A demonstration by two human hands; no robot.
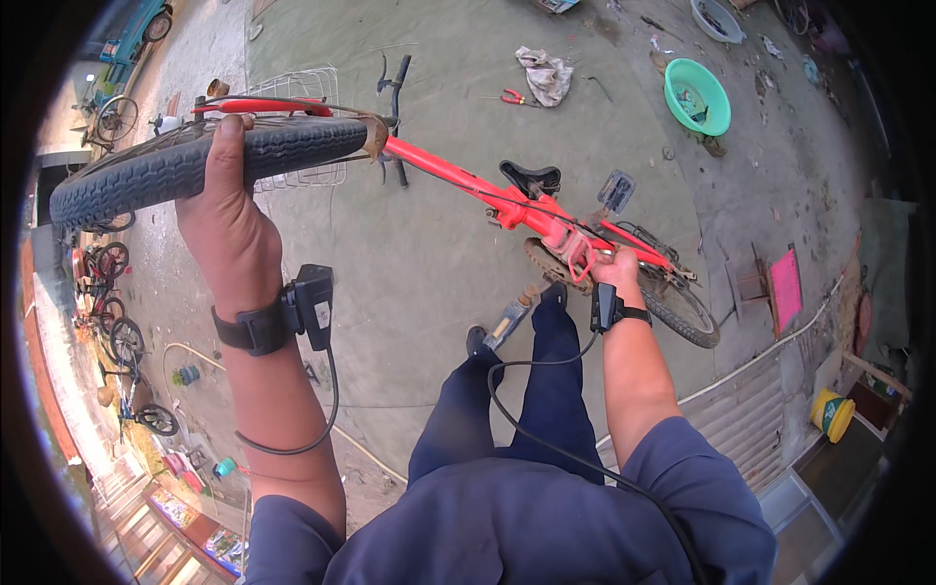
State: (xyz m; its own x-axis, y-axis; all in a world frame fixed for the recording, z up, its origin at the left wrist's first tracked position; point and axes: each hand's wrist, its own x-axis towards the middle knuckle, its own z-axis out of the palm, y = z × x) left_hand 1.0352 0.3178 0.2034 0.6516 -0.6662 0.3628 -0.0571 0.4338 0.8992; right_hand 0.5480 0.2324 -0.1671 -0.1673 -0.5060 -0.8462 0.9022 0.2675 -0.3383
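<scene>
A red bicycle (444, 172) lies across my view, its front end raised towards me on the left. My left hand (234, 229) is closed around the black front tyre (307, 146), thumb over the tread. Lower on the right, my right hand (618, 271) grips the red frame near the crank; its fingers are partly hidden. Beyond the frame show the black saddle (531, 179) and one pedal (616, 191). The other pedal (509, 322) is by my feet. Handlebars (397, 93) and a wire basket (327, 90) hang past the front wheel. The rear wheel (694, 320) is at the right.
Red-handled pliers (513, 97) and a crumpled cloth (546, 78) lie on the ground ahead. A green basin (723, 97) stands far right, with a white basin (717, 19) beyond. Several bicycles (127, 341) line the left. A yellow bucket (833, 415) and pink panel (785, 290) are right.
</scene>
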